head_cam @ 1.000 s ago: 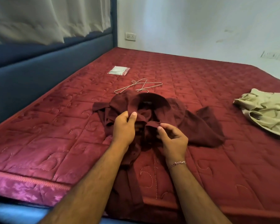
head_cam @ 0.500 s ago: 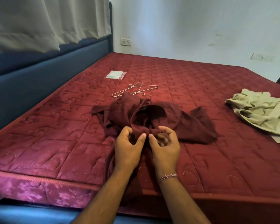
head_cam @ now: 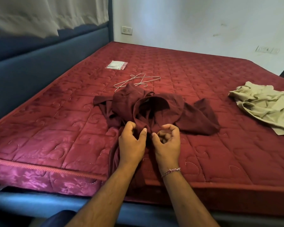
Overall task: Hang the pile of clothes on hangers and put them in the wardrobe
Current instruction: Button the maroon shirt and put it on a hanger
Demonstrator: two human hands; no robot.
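both hands work at the front of a maroon shirt (head_cam: 156,110) lying crumpled near the front edge of the red mattress (head_cam: 203,89), the left hand (head_cam: 131,141) and right hand (head_cam: 167,141) each pinching its fabric with curled fingers, wire hangers (head_cam: 136,81) just behind it and a beige garment (head_cam: 266,105) well apart to the right.

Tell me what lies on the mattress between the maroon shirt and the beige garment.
Nothing: in the head view, only bare quilted mattress separates the maroon shirt from the beige garment.
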